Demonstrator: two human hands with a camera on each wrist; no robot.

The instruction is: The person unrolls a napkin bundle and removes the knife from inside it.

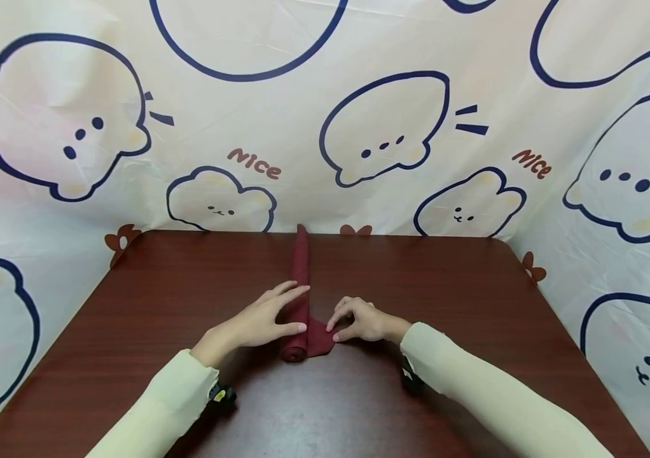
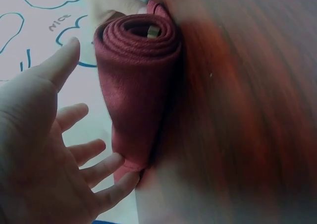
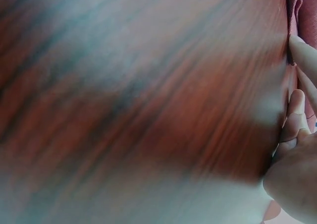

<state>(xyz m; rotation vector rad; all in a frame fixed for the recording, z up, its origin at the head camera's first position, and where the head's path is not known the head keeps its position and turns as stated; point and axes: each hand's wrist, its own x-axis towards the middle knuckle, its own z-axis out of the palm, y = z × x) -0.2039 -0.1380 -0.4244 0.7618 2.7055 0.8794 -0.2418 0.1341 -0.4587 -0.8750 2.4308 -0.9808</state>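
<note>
Head view: rolling or unrolling, we judge.
The cloth roll (image 1: 300, 270) reaches the bench's (image 1: 416, 273) far edge; left hand (image 1: 262, 320), spread, touches it; right hand (image 1: 364, 320) pinches its flap (image 1: 317, 340); next likely needs even tension.

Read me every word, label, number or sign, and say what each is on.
"Nice": brown lettering on the patterned backdrop, left of centre, head view.
"Nice": same backdrop, right side, head view.
"Nice": backdrop in the left wrist view, small.
Yellow mark on black wrist device: too small to read.
Rolled red cloth: none visible.
</note>
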